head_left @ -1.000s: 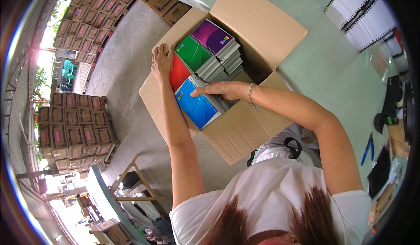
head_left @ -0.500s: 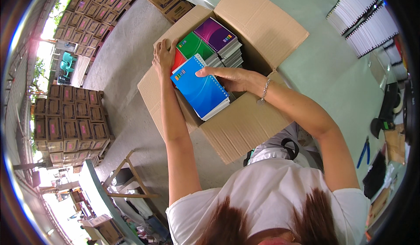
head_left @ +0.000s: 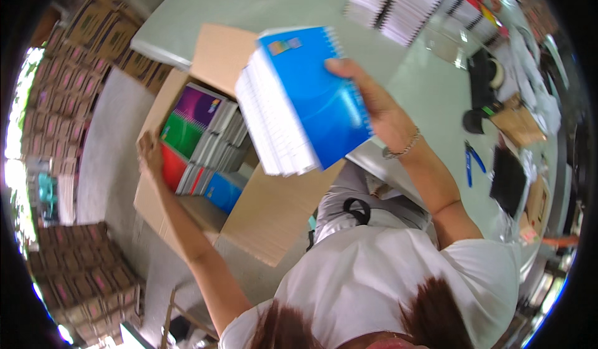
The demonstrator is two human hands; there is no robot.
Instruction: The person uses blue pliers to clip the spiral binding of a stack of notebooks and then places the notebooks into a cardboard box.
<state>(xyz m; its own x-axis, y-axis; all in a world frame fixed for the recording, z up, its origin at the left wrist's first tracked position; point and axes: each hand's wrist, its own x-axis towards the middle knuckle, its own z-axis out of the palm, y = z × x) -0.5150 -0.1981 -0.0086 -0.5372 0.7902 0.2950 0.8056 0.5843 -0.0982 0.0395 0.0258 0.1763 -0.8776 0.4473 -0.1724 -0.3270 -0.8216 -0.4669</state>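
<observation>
My right hand [head_left: 381,109] is closed on a thick stack of blue spiral notebooks [head_left: 321,97], thumb on the top cover near the wire binding. The stack hangs tilted above the right side of an open cardboard box [head_left: 274,218], its white page edges facing left. My left hand [head_left: 149,153] grips the box's left wall, beside the red notebooks. Inside the box stand piles of notebooks with purple [head_left: 196,105], green [head_left: 180,134] and red [head_left: 172,165] covers. Lower in the box lies a blue notebook [head_left: 223,191], partly shaded.
A pale green table [head_left: 430,131] spreads right of the box. It bears stacks of spiral-bound pads [head_left: 405,6], blue-handled pliers [head_left: 472,162], a tape dispenser [head_left: 483,90] and a black item [head_left: 507,178]. Piled cartons [head_left: 84,274] stand on the floor at left.
My right hand has lifted the blue notebook stack out of the box and carried it to the right. The view has turned rightward; my left hand stays at the box's left wall.
</observation>
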